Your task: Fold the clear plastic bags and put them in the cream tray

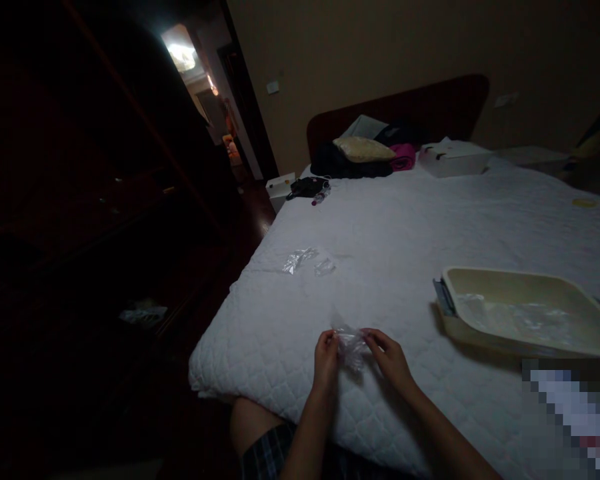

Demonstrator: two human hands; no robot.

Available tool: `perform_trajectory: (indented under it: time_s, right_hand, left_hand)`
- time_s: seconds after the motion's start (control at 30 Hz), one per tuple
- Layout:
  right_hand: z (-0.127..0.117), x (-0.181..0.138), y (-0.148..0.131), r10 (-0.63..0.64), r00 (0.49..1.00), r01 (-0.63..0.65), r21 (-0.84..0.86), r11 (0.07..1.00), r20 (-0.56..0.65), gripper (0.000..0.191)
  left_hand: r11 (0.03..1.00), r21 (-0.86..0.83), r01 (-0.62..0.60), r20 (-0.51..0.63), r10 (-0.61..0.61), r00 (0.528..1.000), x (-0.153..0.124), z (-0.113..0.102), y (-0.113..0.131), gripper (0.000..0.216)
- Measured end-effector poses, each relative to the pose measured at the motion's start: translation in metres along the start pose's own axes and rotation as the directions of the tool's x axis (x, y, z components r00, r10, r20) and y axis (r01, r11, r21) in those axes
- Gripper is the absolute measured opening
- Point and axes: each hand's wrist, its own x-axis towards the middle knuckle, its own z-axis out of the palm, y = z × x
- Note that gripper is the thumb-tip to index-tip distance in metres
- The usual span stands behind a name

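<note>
A crumpled clear plastic bag [350, 343] is stretched between my two hands, just above the near edge of the white quilted bed [380, 227]. My left hand [326, 357] pinches its left side. On the other side, the fingers of my right hand [386, 353] are closed on its right edge. Whether anything is inside the bag I cannot make out. Farther up the bed lie two more pieces of clear plastic, a larger one [300, 259] and a smaller one [325, 267].
To the right stands a cream plastic bin [520, 277] with clear plastic inside. A white box [455, 160], a pillow [364, 149] and dark clothes lie near the headboard [405, 107]. A black bag [307, 187] rests at the far left edge. Dark floor borders the bed's left side.
</note>
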Motion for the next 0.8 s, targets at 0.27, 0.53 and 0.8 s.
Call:
perform_trajectory:
  time_s: [0.27,0.53,0.8]
  right_hand:
    - [-0.017,0.012,-0.006,0.094,0.967,-0.071,0.105,0.992,-0.237,0.038]
    - [-0.038,0.016,-0.003,0.188,0.921,-0.161,0.104,0.981,-0.342,0.046]
    - [-0.043,0.008,-0.007,0.238,0.911,-0.219,0.094,0.971,-0.336,0.049]
  left_hand:
    - [0.922,0.335,-0.194,-0.109,0.242,0.964,0.030,-0.028,-0.002,0.033]
    - [0.711,0.673,-0.203,-0.158,0.406,0.900,0.080,-0.062,0.037,0.019]
    - [0.433,0.851,-0.297,0.036,0.516,0.856,0.067,-0.045,0.056,0.042]
